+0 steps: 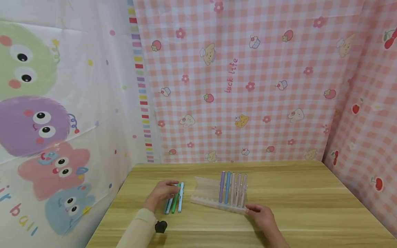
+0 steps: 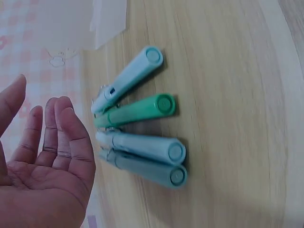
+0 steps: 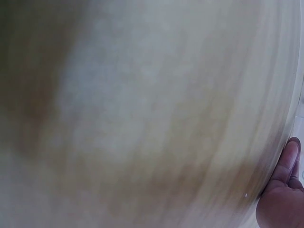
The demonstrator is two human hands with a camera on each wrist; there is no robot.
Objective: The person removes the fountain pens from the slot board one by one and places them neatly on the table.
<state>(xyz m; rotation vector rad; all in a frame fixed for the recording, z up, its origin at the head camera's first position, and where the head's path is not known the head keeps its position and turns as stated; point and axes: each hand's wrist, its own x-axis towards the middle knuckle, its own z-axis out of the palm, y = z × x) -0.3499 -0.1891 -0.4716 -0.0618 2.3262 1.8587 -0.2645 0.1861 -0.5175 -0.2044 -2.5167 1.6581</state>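
Note:
My left hand (image 1: 162, 193) hovers over a small group of capped pens on the table, its fingers loosely bent with nothing between them. In the left wrist view the group is a green pen (image 2: 137, 111) with a light blue pen (image 2: 130, 78) on one side and two more light blue pens (image 2: 149, 146) on the other. A translucent plastic pen rack (image 1: 204, 200) with a notched front strip lies to their right. It carries a purple pen (image 1: 221, 187), a blue pen (image 1: 227, 187) and three pale pink pens (image 1: 233, 189). My right hand (image 1: 262, 217) pinches the rack's right front corner.
The wooden table (image 1: 294, 199) reaches back to a pink checked curtain (image 1: 248, 103). A white cartoon-printed curtain (image 1: 102, 120) hangs on the left. A black object (image 1: 161, 226) shows by the left wrist. Vacant notches line the rack's left part.

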